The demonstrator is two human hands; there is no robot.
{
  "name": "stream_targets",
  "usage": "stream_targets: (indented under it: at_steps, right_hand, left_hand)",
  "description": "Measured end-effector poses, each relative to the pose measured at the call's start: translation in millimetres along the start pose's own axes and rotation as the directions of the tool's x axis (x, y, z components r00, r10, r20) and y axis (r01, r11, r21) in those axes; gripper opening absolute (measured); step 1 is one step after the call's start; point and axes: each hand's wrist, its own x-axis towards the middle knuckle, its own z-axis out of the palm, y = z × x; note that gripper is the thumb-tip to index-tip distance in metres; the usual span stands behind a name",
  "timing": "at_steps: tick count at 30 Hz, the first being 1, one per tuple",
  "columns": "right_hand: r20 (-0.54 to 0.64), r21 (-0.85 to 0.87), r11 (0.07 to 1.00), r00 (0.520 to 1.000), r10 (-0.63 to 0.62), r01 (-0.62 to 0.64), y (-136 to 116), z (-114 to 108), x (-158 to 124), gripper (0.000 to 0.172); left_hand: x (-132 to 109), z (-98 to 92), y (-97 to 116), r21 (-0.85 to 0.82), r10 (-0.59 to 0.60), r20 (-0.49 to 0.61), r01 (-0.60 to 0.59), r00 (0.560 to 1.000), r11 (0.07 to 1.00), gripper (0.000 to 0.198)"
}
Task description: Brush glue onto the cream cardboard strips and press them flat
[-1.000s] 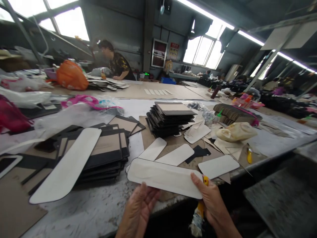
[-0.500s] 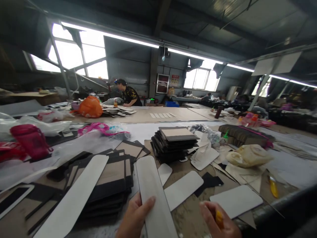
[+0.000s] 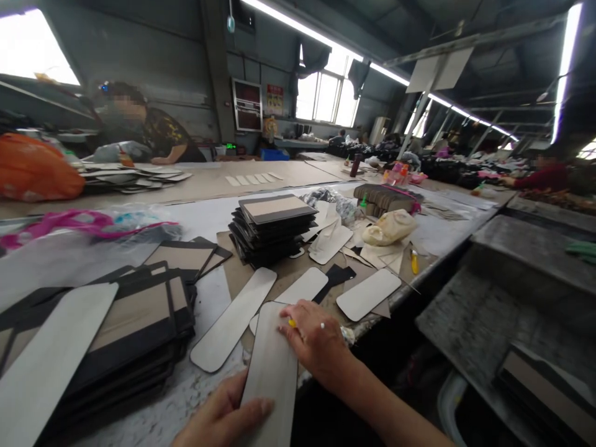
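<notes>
My left hand (image 3: 228,406) grips the lower part of a long pale panel (image 3: 267,372) with a rounded end and a thin dark rim, thumb on its face. My right hand (image 3: 319,338) is closed over the panel's upper right edge. A bit of a small yellow tool (image 3: 292,323) shows between its fingers; the rest is hidden. Beyond the held panel lies another pale panel (image 3: 235,320) on the table, with a similar panel (image 3: 302,287) behind it. Left of my hands, a long pale panel (image 3: 60,354) rests on a stack of dark-edged beige pieces (image 3: 135,316).
A tall stack of dark-edged pieces (image 3: 274,226) stands mid-table. To its right are a crumpled yellowish bag (image 3: 390,228), a yellow-handled cutter (image 3: 414,262) and a pale panel (image 3: 369,294). The table edge runs along the right, above a grey shelf (image 3: 460,316). A co-worker (image 3: 162,133) leans over the far table.
My view has swung right. My right hand has come from the right onto the panel's upper edge. The panel stays in my left hand, and one more loose panel now lies beside it.
</notes>
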Motion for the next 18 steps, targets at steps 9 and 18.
stream_targets:
  at_steps: [9, 18]
  right_hand:
    - [0.015, 0.109, 0.993, 0.999, 0.033, -0.034, 7.9, -8.2, -0.6, 0.009]
    - [0.28, 0.387, 0.841, 0.918, 0.282, -0.377, 34.2, -3.1, 1.6, 0.028]
  left_hand:
    - [9.1, -5.4, -2.7, -0.074, -0.055, -0.104, 0.047, 0.993, 0.996, 0.04]
    - [11.5, -16.7, -13.0, -0.057, -0.161, 0.081, 0.166, 0.984, 0.984, 0.061]
